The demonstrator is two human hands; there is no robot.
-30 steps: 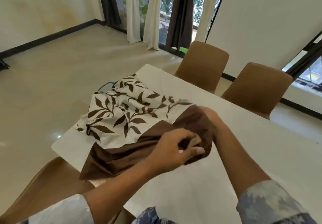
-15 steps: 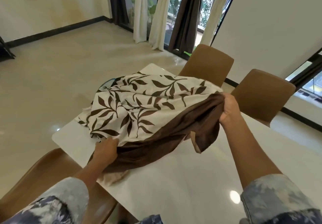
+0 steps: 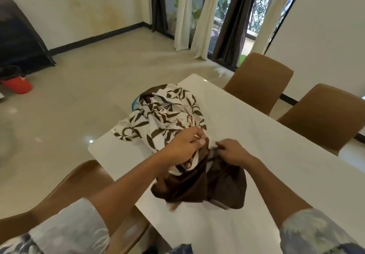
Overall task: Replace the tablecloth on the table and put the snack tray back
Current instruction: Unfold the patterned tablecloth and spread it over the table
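On the near end of the white table (image 3: 266,141), the tablecloth (image 3: 167,113) lies bunched in a heap. The left hand (image 3: 184,148) and right hand (image 3: 232,152) pinch its brown border, fingers (image 3: 192,133) curled into the folds. It looks soft, light and floppy, so it is best held by the hem corners. The table is glossy, with brown chairs (image 3: 258,76) and a shiny floor (image 3: 98,85) around it.

Single view here, worn on the head: it looks forward and steeply down, close over the near end of the white counter (image 3: 266,139), facing the curtained glass doors (image 3: 225,6) beyond.
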